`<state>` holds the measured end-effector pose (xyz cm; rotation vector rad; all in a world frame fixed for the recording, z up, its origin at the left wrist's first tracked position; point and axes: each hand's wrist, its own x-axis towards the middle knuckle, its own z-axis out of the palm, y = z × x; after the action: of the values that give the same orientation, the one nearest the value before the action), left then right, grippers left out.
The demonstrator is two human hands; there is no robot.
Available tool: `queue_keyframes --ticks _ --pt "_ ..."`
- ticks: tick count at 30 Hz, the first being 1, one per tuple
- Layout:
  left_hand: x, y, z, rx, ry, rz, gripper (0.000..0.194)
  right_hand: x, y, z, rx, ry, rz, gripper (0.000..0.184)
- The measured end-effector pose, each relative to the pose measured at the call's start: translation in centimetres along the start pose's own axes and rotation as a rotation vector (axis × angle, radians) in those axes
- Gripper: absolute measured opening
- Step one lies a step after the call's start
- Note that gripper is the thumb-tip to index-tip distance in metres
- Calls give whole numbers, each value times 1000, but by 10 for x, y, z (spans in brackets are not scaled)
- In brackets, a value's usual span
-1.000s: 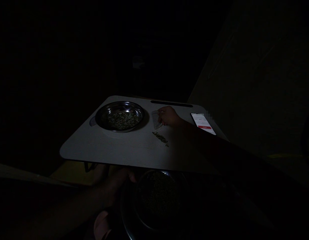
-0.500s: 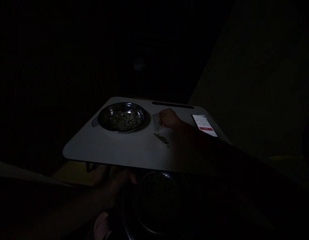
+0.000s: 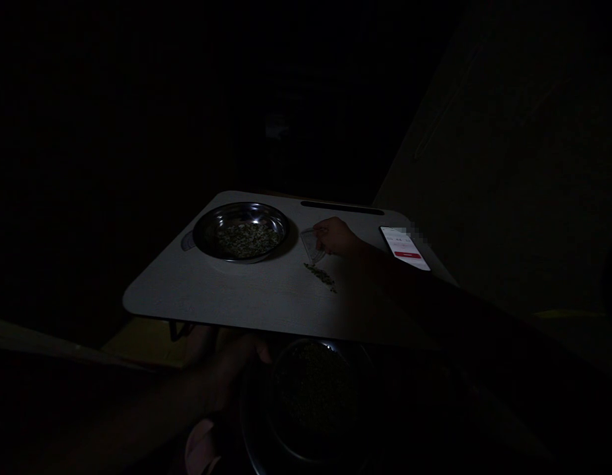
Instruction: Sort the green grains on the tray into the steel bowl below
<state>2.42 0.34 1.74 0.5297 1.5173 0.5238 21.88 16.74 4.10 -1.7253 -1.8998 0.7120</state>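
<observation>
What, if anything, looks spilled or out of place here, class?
A small line of green bits lies loose on the white table, outside the metal bowl of similar bits. It looks spilled, though it may have been put there deliberately. The room is very dark.

My right hand [image 3: 334, 236]: bare, slim wrist, rounded knuckles. My left hand [image 3: 251, 348]: bare too, thumb short-looking; left forearm [image 3: 189, 389] uncovered where light reaches. Right forearm [image 3: 385, 267]: outline dim (sleeve or plain shadow, I can't tell which).
</observation>
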Motion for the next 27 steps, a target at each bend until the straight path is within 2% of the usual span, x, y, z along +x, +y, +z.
queue_keyframes --ticks 3,7,10,13,21,27 --pt "0 0 1 -15 -34 -12 18 -1 -2 -2 -50 27 6 26" --pt "1 -2 1 -15 -50 -66 16 3 2 -6 -179 51 -69 22" --pt "5 -5 -1 -16 -32 -32 18 6 7 -11 -235 41 -82 22" --pt "9 -7 -3 -14 -8 31 22 6 8 -13 -220 36 -53 27" --pt "9 -6 -3 5 -5 53 23 -4 -9 -9 -143 -12 -41 29" --pt "7 -4 -3 25 -39 15 21 -4 -8 -5 -132 -9 -54 29"
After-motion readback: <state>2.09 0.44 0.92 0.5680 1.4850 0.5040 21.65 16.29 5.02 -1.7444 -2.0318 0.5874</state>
